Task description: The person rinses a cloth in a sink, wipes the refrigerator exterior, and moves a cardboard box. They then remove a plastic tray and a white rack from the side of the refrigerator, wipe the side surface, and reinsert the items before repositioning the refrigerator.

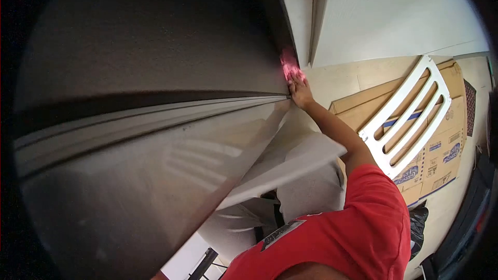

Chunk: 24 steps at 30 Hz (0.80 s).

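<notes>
Pink cloth (289, 66) sits high in the head view, bunched against the right edge of a dark panel (155, 36), just above the seam where that panel meets a lighter grey steel panel (129, 176) below it. The right hand (300, 93) is clenched on the cloth's lower end and presses it to that edge, with the bare forearm stretched out from the sleeve of a red shirt (353, 228) at the bottom of the picture. The left hand is outside the picture, so I cannot tell its state.

Right of the cloth a white wall (389, 15) runs down to a pale floor (342, 80). On the floor, well apart from the hand, lie flattened cardboard boxes (441, 150) with blue printing, and a white slatted frame (410, 109) rests tilted across them. Both grey panels take up the left half of the view, and the lower one shows faint reflections.
</notes>
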Each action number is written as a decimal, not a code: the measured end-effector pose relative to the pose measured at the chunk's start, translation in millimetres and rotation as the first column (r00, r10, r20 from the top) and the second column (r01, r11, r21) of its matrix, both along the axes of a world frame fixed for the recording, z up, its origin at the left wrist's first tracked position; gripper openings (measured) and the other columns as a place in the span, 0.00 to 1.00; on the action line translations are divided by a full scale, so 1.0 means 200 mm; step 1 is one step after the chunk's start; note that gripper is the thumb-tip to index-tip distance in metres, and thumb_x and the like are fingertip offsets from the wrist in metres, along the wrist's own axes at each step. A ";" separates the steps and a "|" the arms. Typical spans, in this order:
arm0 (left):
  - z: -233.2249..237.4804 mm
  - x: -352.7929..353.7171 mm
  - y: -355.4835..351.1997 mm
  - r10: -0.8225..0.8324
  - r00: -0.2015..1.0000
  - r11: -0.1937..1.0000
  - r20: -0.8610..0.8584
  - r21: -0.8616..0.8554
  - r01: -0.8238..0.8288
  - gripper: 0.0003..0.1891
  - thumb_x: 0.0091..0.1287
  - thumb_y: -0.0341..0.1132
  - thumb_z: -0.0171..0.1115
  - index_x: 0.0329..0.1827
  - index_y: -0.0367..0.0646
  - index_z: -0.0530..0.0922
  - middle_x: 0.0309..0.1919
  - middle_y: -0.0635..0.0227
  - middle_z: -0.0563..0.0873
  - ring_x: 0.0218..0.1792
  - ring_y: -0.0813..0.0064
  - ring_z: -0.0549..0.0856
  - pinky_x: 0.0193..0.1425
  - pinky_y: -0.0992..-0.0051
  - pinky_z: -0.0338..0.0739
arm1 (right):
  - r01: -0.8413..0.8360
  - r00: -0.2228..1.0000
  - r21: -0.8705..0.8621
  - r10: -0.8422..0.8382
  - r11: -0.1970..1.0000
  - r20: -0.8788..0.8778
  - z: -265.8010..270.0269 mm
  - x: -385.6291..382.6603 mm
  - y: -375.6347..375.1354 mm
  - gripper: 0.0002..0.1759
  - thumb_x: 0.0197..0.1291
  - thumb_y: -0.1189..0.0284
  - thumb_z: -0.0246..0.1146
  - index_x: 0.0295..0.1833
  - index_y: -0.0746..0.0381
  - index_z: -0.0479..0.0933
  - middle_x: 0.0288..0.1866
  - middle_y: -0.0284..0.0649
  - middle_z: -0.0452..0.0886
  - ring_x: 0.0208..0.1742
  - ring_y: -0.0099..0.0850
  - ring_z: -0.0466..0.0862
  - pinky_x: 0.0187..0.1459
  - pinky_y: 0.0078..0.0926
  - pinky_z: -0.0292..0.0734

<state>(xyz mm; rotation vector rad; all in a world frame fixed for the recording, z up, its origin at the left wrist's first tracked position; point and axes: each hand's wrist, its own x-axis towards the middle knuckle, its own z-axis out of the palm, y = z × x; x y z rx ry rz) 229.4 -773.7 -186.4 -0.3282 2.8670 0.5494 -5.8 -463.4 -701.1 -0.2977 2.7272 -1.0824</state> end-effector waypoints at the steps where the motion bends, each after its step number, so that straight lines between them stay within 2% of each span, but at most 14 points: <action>1: 0.01 0.02 -0.02 -0.077 0.997 0.995 -0.017 -0.064 0.076 0.43 0.28 0.24 0.64 0.59 0.41 0.67 0.36 0.61 0.81 0.36 0.68 0.79 0.46 0.72 0.72 | -0.006 1.000 0.000 0.006 1.000 0.003 0.05 -0.05 0.01 0.29 0.69 0.56 0.32 0.68 0.58 0.60 0.68 0.50 0.62 0.70 0.44 0.59 0.69 0.40 0.45; 2: 0.02 0.05 -0.04 -0.073 0.997 0.996 -0.010 -0.061 0.072 0.43 0.28 0.24 0.64 0.59 0.41 0.67 0.36 0.61 0.81 0.36 0.68 0.79 0.46 0.72 0.72 | -0.120 0.990 0.067 0.113 0.991 0.090 0.09 -0.13 0.02 0.30 0.68 0.55 0.32 0.68 0.59 0.61 0.67 0.50 0.63 0.70 0.44 0.58 0.69 0.40 0.45; 4: 0.03 0.08 -0.03 -0.068 0.998 0.942 0.014 -0.329 0.069 0.40 0.28 0.23 0.63 0.56 0.41 0.70 0.38 0.59 0.81 0.38 0.65 0.80 0.48 0.72 0.72 | -0.239 0.959 0.123 0.214 0.963 0.183 0.17 -0.24 0.02 0.31 0.68 0.54 0.31 0.67 0.60 0.61 0.66 0.50 0.65 0.70 0.45 0.57 0.69 0.39 0.44; 7: 0.03 0.02 -0.01 0.099 0.988 0.991 0.116 -0.101 -0.088 0.30 0.30 0.24 0.63 0.46 0.38 0.74 0.35 0.64 0.80 0.36 0.71 0.78 0.46 0.74 0.71 | -0.159 0.956 0.076 0.134 0.984 0.261 0.16 -0.34 -0.08 0.31 0.69 0.54 0.29 0.64 0.62 0.65 0.61 0.58 0.67 0.66 0.47 0.64 0.64 0.42 0.55; 9: 0.03 -0.07 0.10 0.233 0.968 0.972 0.094 -0.002 -0.234 0.21 0.34 0.24 0.63 0.37 0.37 0.75 0.31 0.70 0.79 0.34 0.78 0.75 0.42 0.76 0.70 | 0.244 0.864 -0.194 -0.123 0.950 0.487 0.07 -0.41 -0.16 0.34 0.67 0.49 0.29 0.64 0.61 0.64 0.62 0.50 0.69 0.66 0.49 0.61 0.66 0.40 0.49; 12: 0.04 -0.03 0.09 0.158 0.987 0.983 0.010 -0.098 -0.157 0.19 0.35 0.24 0.62 0.36 0.38 0.75 0.30 0.70 0.80 0.33 0.79 0.75 0.41 0.77 0.71 | 0.174 0.866 -0.051 -0.129 0.983 0.482 0.13 -0.38 -0.15 0.34 0.67 0.48 0.27 0.65 0.57 0.64 0.64 0.48 0.67 0.65 0.49 0.63 0.65 0.42 0.49; 13: 0.06 -0.02 0.08 0.153 0.988 0.984 0.020 -0.100 -0.150 0.19 0.35 0.24 0.62 0.36 0.38 0.75 0.30 0.70 0.80 0.33 0.79 0.75 0.41 0.77 0.71 | 0.051 0.996 0.012 -0.050 0.999 -0.070 0.08 -0.27 -0.11 0.31 0.67 0.50 0.32 0.64 0.55 0.66 0.68 0.43 0.62 0.67 0.45 0.62 0.64 0.45 0.51; 14: 0.07 0.00 0.07 0.190 0.978 0.977 0.082 -0.113 -0.180 0.19 0.36 0.24 0.62 0.37 0.38 0.75 0.30 0.70 0.80 0.33 0.79 0.75 0.41 0.77 0.71 | 0.056 0.996 0.015 -0.055 0.998 -0.072 0.05 -0.20 -0.05 0.31 0.67 0.50 0.32 0.64 0.55 0.66 0.68 0.43 0.62 0.67 0.45 0.62 0.64 0.45 0.51; 16: 0.08 0.01 0.09 0.235 0.962 0.969 0.142 -0.116 -0.219 0.20 0.36 0.24 0.62 0.37 0.38 0.74 0.30 0.70 0.80 0.33 0.80 0.75 0.42 0.77 0.71 | -0.237 0.971 0.182 0.236 0.954 0.026 0.10 -0.03 0.10 0.26 0.65 0.55 0.41 0.63 0.55 0.67 0.70 0.39 0.59 0.67 0.42 0.62 0.62 0.47 0.54; 18: 0.09 -0.03 0.14 0.244 0.955 0.968 0.171 -0.095 -0.231 0.20 0.37 0.25 0.62 0.39 0.39 0.74 0.30 0.71 0.80 0.33 0.80 0.75 0.41 0.77 0.71 | -0.243 0.911 0.262 0.312 0.934 -0.270 0.05 0.13 0.29 0.23 0.59 0.61 0.50 0.60 0.55 0.69 0.69 0.39 0.61 0.65 0.40 0.65 0.59 0.46 0.59; 20: 0.10 -0.02 0.15 0.259 0.951 0.965 0.171 -0.099 -0.245 0.20 0.37 0.25 0.62 0.39 0.38 0.74 0.30 0.70 0.80 0.33 0.79 0.75 0.41 0.77 0.71 | -0.019 0.912 0.444 0.197 0.896 -0.360 0.02 0.12 0.46 0.22 0.55 0.62 0.53 0.55 0.56 0.71 0.64 0.42 0.67 0.61 0.38 0.68 0.56 0.47 0.61; 22: 0.09 -0.01 0.15 0.273 0.946 0.960 0.173 -0.109 -0.257 0.21 0.36 0.24 0.62 0.39 0.38 0.74 0.30 0.70 0.80 0.33 0.78 0.75 0.42 0.76 0.71 | 0.224 0.974 0.401 -0.194 0.888 -0.114 0.06 0.00 0.68 0.18 0.53 0.68 0.56 0.49 0.61 0.72 0.53 0.45 0.73 0.54 0.40 0.72 0.50 0.45 0.66; 23: 0.10 -0.01 0.15 0.278 0.946 0.958 0.170 -0.119 -0.260 0.21 0.36 0.24 0.62 0.39 0.38 0.74 0.30 0.69 0.79 0.33 0.78 0.75 0.42 0.76 0.71 | 0.221 0.975 0.404 -0.191 0.888 -0.114 0.12 -0.01 0.72 0.18 0.53 0.68 0.56 0.49 0.61 0.72 0.53 0.45 0.73 0.54 0.40 0.72 0.50 0.45 0.66; 24: 0.09 -0.01 0.14 0.283 0.946 0.956 0.159 -0.129 -0.264 0.22 0.36 0.24 0.62 0.40 0.38 0.74 0.30 0.69 0.79 0.33 0.78 0.75 0.42 0.76 0.70 | 0.325 0.940 0.166 -0.299 0.931 -0.167 0.20 -0.04 0.76 0.16 0.51 0.71 0.56 0.48 0.63 0.71 0.49 0.46 0.74 0.51 0.43 0.73 0.48 0.44 0.67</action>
